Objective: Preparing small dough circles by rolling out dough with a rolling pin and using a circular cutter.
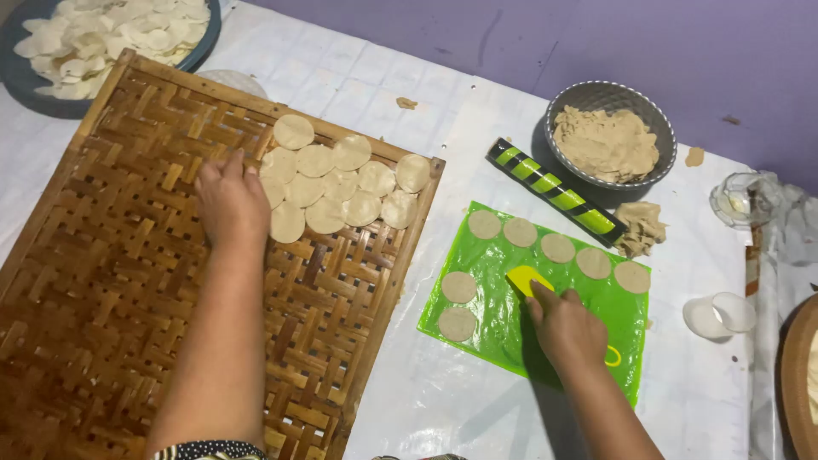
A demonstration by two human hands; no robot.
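Your right hand: fingers closed on a yellow scraper, pressed to the green sheet among seven dough discs. Your left hand: fingers flat and together on the woven tray, touching the cluster of laid discs. Beyond: striped roller, dough bowl, plate of dried discs.

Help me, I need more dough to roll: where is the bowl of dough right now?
The grey bowl of dough sits at the upper right of the head view, on the white table cover, just beyond the green-and-black rolling pin and above the green mat.
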